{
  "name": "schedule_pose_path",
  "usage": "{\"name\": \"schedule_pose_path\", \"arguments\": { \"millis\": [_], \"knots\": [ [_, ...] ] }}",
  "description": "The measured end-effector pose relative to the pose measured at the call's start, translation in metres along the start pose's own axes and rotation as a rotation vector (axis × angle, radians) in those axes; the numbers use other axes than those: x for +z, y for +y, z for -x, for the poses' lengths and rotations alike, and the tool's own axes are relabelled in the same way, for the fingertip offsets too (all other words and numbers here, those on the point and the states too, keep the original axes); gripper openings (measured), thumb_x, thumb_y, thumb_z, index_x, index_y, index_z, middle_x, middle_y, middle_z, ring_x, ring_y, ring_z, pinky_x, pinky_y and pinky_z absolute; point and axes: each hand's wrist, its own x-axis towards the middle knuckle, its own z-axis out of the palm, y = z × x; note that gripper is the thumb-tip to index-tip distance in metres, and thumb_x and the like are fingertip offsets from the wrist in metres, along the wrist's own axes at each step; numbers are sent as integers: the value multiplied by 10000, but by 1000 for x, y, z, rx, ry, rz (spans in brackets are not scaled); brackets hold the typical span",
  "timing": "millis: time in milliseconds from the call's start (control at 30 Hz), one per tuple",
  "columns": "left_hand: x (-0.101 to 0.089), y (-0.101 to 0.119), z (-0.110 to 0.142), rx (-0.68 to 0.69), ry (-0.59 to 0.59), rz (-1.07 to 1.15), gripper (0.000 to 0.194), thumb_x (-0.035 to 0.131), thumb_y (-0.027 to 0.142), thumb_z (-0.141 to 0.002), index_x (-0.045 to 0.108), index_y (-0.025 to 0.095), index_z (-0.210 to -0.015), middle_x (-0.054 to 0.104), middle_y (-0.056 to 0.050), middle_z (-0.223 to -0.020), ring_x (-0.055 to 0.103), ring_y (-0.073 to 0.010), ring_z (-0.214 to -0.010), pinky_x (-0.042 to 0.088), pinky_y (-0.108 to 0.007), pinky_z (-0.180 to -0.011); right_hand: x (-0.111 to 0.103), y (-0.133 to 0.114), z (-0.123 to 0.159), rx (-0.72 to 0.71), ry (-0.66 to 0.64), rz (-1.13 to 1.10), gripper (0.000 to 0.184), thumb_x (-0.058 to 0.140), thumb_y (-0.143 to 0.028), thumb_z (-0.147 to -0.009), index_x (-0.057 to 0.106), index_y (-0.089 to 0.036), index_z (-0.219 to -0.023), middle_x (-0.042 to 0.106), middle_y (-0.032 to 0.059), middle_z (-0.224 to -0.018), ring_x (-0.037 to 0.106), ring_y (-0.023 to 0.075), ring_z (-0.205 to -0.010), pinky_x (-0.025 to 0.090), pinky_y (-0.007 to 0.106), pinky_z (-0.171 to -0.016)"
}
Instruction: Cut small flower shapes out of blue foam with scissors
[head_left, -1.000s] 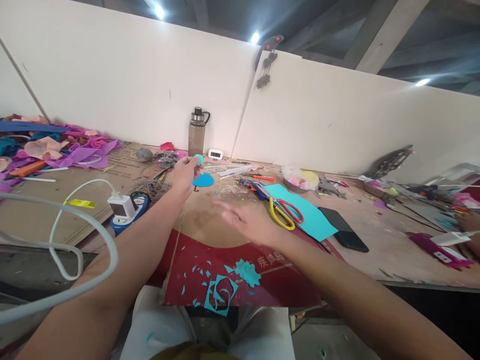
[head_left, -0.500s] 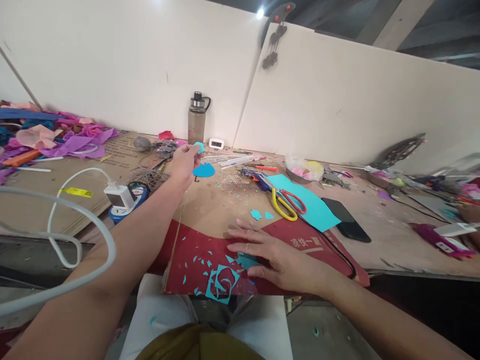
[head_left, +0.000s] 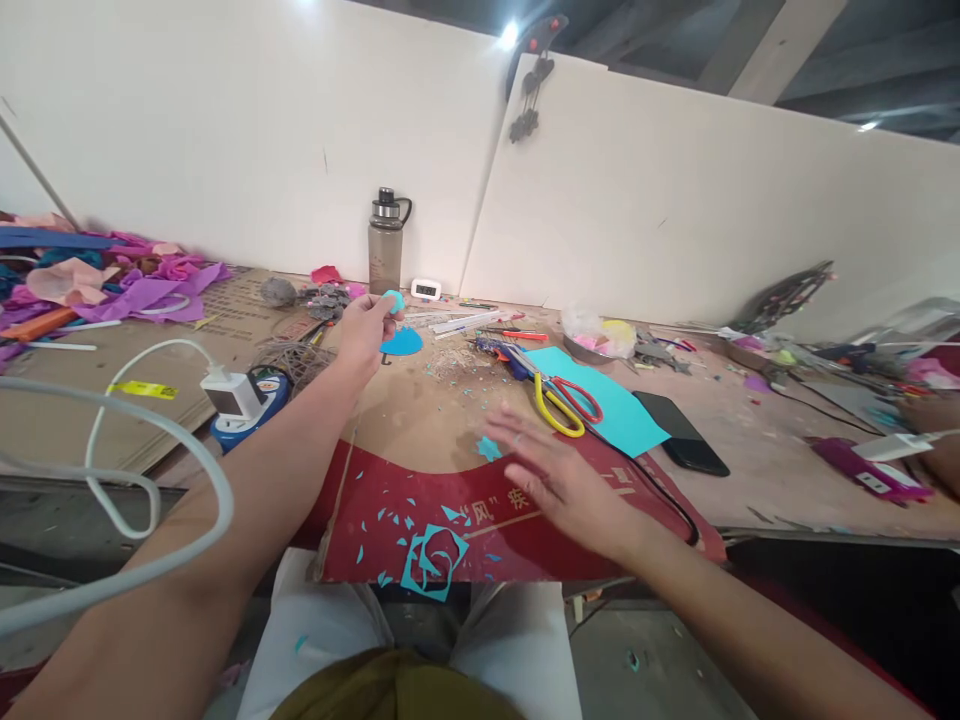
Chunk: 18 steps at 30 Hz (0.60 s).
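Note:
My left hand [head_left: 367, 330] is closed in a pinch on a small turquoise paper piece [head_left: 394, 300], held up in front of the water bottle [head_left: 385, 245]. Just below it lies a blue paper umbrella shape [head_left: 403, 341]. My right hand [head_left: 559, 480] has its fingers spread, slightly blurred, over the red part of the cardboard [head_left: 352, 550]. Beside its fingertips is a turquoise star-shaped cutout [head_left: 489, 449], partly behind a finger. Close by are scissors [head_left: 559, 405] with yellow and red handles, resting on a turquoise paper sheet [head_left: 637, 425].
Turquoise offcuts [head_left: 435, 562] lie at the cardboard's front edge. To the right is a black phone [head_left: 681, 432]. A white charger [head_left: 236, 393] with a looping cable stands left, near crumpled coloured paper [head_left: 112, 275]. A small white clock [head_left: 426, 289] stands by the wall.
My right hand has moved up and away from the offcuts at the front edge, to the star cutout. My left hand still holds the small paper piece in nearly the same place.

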Motion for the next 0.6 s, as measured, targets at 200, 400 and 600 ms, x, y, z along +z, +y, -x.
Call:
{"name": "schedule_pose_path", "arguments": {
  "millis": [200,400,600],
  "knots": [
    [-1,-4,-6,11,-18,-8,291,774,148,-824,544,195,-651,624,12,-571,438,-54,-432,301,-168,-426,35,-48,14,-89,-371,29,963,591,-712,-1024,353,-139,-1762,218,217,-1839,103,372,-1740,156,641,-1398],
    [-1,-4,-5,6,-19,0,284,749,147,-843,544,191,-651,631,5,-574,436,-51,-433,295,-166,-429,28,-64,28,-232,-477,-180,1027,640,-648,-1034,138,-212,-1817,235,161,-1845,199,276,-1735,228,477,-1408],
    [0,-9,-3,-6,-15,-17,285,780,184,-816,544,187,-655,638,4,-573,428,-44,-430,289,-160,-434,30,-68,-25,-194,-319,-151,887,573,-602,-1087,241,-188,-1799,217,182,-1854,112,285,-1752,221,545,-1407]
  ]
}}
